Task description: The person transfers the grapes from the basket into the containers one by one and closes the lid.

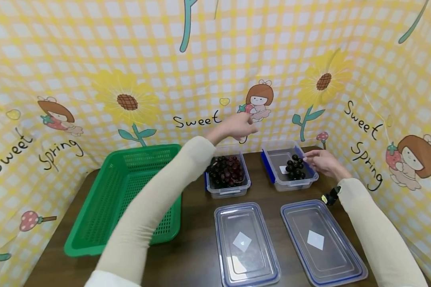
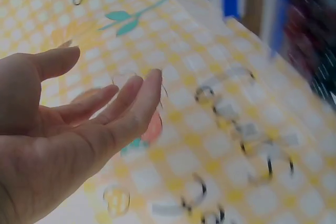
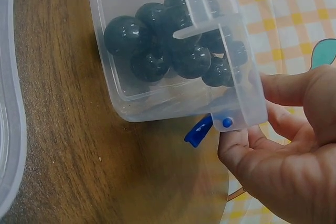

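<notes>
My left hand (image 1: 237, 125) is raised in the air above the two clear plastic boxes, in front of the patterned backdrop. In the left wrist view its fingers (image 2: 128, 106) are loosely extended and hold nothing. At the right side, my right hand (image 1: 323, 161) grips the edge of the right-hand plastic box (image 1: 298, 183), thumb against its wall and fingers by a blue-hinged clip (image 3: 198, 131). A small bunch of dark grapes (image 1: 296, 169) lies inside that box. The left-hand plastic box (image 1: 230, 192) holds black and reddish grapes (image 1: 228, 171).
A green perforated basket (image 1: 89, 203) stands at the left on the dark wooden table (image 1: 194, 247). Two clear lids, a left one (image 1: 248, 259) and a right one (image 1: 330, 255), lie in front of the boxes. A yellow checked backdrop (image 1: 201, 87) encloses the table.
</notes>
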Motion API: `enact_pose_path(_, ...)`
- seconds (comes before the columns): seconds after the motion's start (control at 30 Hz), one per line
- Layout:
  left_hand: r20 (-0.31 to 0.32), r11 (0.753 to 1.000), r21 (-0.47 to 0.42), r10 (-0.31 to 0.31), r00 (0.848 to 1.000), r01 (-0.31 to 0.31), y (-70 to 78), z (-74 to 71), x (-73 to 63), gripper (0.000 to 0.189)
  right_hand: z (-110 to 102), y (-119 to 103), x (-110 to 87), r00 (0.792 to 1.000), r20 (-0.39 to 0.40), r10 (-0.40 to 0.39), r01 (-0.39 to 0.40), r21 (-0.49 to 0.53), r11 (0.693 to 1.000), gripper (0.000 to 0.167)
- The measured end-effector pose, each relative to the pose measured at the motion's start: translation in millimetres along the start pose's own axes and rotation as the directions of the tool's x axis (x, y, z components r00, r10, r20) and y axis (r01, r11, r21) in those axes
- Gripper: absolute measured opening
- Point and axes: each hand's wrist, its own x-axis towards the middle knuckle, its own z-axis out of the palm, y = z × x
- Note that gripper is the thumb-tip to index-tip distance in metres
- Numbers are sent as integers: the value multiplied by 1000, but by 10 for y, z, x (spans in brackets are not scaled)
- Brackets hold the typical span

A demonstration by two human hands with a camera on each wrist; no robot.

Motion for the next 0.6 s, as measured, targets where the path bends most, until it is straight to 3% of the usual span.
enact_pose_path(0.13, -7, 991, 136, 8, 1000, -7, -203, -76, -258, 36, 2, -4, -2, 1000, 6, -5, 5, 9, 1000, 46)
enact_pose_path(0.23, -21, 978, 208, -8, 1000, 12, -351, -102, -468, 53, -6, -1, 3, 1000, 6, -11, 10, 9, 1000, 47)
enact_pose_path(0.4, -30, 970, 229, -73, 997, 78, -641, -123, -875, 59, 3, 1, 11, 1000, 26, -12, 12, 6, 1000, 48)
enact_pose_path(0.6, -19, 960, 251, -124, 992, 125, -1028, -25, -1371, 45, 7, -1, -10, 999, 25, -20, 20, 2, 1000, 48)
